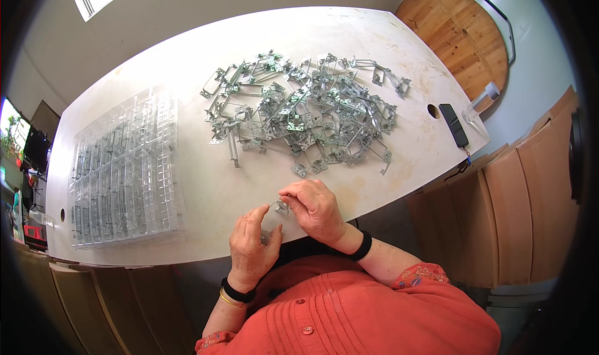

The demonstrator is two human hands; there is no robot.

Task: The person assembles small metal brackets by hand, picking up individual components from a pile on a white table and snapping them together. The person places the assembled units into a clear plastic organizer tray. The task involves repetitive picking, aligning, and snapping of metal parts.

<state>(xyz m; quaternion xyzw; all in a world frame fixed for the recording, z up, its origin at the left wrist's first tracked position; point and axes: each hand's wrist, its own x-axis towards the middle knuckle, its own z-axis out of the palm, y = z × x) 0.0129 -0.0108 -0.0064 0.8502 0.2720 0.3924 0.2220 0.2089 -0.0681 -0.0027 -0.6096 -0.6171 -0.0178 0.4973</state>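
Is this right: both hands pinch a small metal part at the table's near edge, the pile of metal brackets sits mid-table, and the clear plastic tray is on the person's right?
Not quite. In the head view the clear plastic tray lies on the person's left, not the right. The rest stands: left hand and right hand pinch a small metal part at the near edge of the table, and the pile of metal brackets sits mid-table.

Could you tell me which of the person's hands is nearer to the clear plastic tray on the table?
Left. The left hand is at the table's near edge, just right of the clear plastic tray. The right hand is farther right, pinching a small metal part.
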